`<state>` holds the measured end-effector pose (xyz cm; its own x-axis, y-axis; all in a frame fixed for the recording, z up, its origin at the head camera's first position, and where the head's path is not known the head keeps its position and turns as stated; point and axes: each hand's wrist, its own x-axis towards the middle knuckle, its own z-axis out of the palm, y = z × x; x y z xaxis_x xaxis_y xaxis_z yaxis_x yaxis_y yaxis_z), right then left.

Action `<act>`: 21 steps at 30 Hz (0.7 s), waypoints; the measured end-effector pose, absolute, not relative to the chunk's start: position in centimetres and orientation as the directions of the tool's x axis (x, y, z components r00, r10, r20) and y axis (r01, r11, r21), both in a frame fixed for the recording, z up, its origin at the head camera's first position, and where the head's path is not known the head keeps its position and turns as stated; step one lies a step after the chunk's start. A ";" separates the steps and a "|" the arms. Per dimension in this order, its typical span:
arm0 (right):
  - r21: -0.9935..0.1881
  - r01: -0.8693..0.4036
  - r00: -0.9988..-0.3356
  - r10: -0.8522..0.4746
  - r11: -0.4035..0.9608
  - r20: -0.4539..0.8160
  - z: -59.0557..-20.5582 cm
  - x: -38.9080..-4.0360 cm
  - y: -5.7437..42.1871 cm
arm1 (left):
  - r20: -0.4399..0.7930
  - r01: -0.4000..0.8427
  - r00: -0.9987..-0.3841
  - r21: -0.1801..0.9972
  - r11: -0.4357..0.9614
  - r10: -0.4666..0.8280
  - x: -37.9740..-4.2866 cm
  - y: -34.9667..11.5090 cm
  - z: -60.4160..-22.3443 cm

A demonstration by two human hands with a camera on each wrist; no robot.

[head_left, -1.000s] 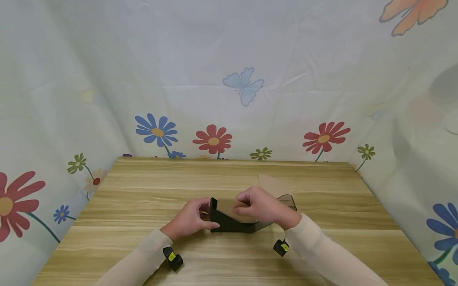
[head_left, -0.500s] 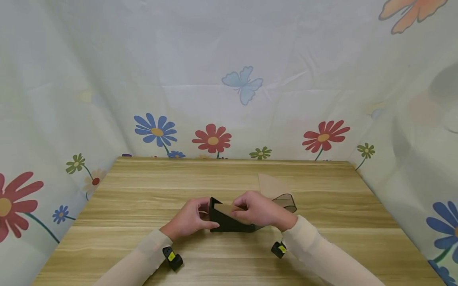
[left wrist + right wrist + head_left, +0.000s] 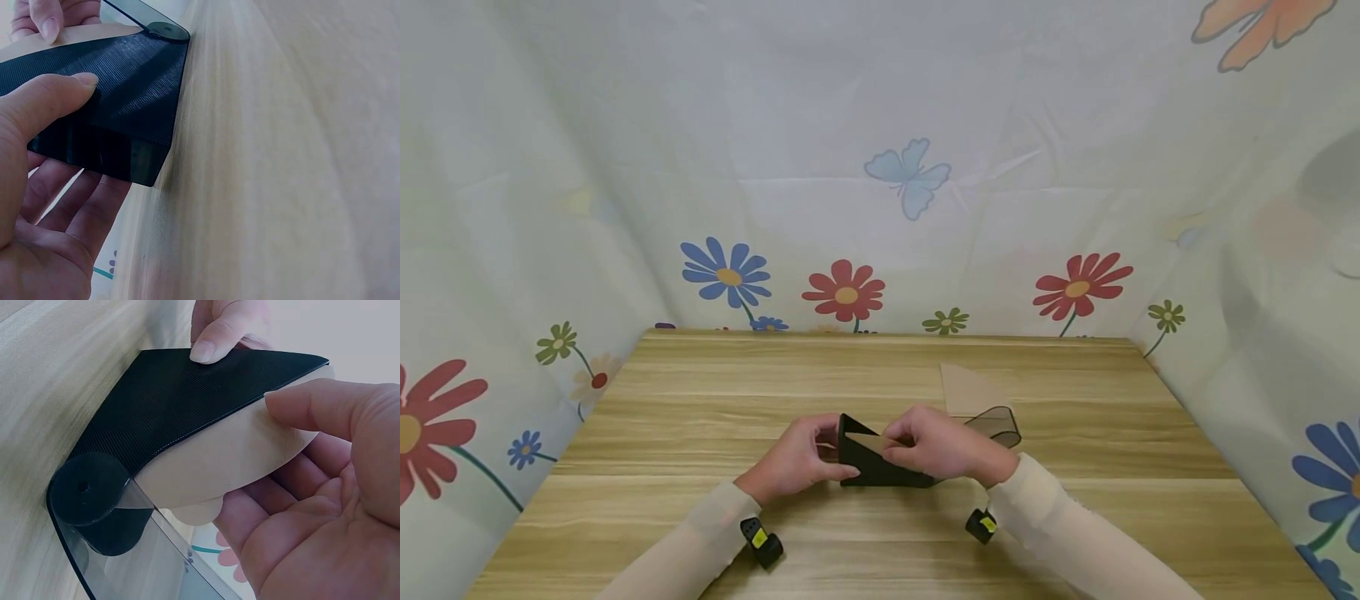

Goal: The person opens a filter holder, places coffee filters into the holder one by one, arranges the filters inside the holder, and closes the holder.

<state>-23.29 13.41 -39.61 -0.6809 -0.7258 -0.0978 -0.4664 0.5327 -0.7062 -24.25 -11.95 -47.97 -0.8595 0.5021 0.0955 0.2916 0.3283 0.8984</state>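
A black, ridge-sided filter holder (image 3: pixel 880 468) stands on the wooden table, its smoky clear lid (image 3: pixel 1000 423) swung out to the right. My left hand (image 3: pixel 797 458) grips its left end, thumb on the near face and fingers on the far side. Between thumb and fingers, my right hand (image 3: pixel 936 443) pinches tan coffee filter papers (image 3: pixel 231 453). They sit partly inside the holder, with a curved edge and rounded tab showing in the right wrist view. Their lower part is hidden by the black wall.
Behind the lid, a fan-shaped tan filter paper (image 3: pixel 970 390) lies flat on the wooden table (image 3: pixel 775 367). A flower-printed curtain (image 3: pixel 910 250) hangs along the back and both sides. Each wrist wears a small black camera (image 3: pixel 762 543).
The filter papers have gone down into the holder, so less of them shows above its wall. My right hand moved lower and slightly left with them; my left hand stays put.
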 end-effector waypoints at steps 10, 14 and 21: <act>-0.676 -0.472 -0.691 -0.714 0.566 -0.115 -40.2 -23.3 13.2 | 0.112 0.304 -0.856 0.898 0.317 0.505 -24.3 -11.9 -48.1; -0.667 -0.478 -0.691 -0.714 0.572 -0.117 -40.4 -23.3 13.0 | 0.119 0.307 -0.855 0.900 0.308 0.504 -24.4 -12.0 -48.3; -0.641 -0.496 -0.694 -0.711 0.586 -0.113 -40.7 -23.3 12.8 | 0.122 0.310 -0.855 0.899 0.309 0.504 -24.4 -12.0 -48.5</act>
